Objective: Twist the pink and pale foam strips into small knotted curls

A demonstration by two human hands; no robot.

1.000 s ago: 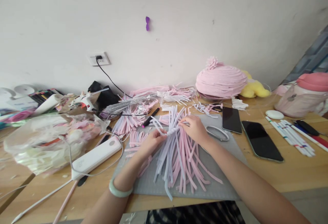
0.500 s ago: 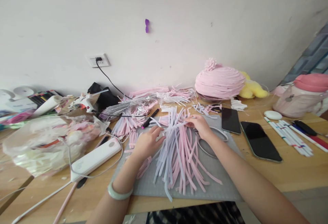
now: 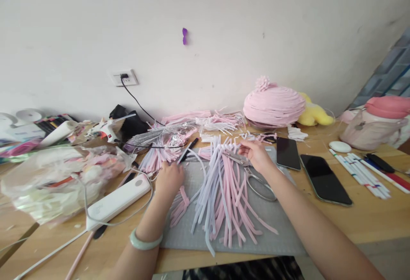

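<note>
A bundle of fuzzy pipe cleaners (image 3: 221,186), pale lilac on the left and pink on the right, fans out over the grey cutting mat (image 3: 269,228). At its upper right, my right hand (image 3: 258,156) has thumb and fingers drawn together; what is between them, if anything, is too small to tell. Metal scissors (image 3: 261,186) lie just under that hand, blades toward the bundle. My left hand (image 3: 171,179) is at the mat's left side, palm down, by short pink pipe-cleaner pieces (image 3: 180,207). Its fingertips are hidden. A pale green bangle (image 3: 145,240) circles the left wrist.
A white power strip (image 3: 118,203) and a plastic bag of scraps (image 3: 64,186) are on the left. Behind stand a glue gun (image 3: 109,132) and a pink pipe-cleaner dome (image 3: 273,104). Two phones (image 3: 325,179) and several markers (image 3: 368,179) lie on the right.
My left hand has left the bundle and moved left and slightly down. My right hand has shifted a little right, off the bundle's top. The scissors show more fully.
</note>
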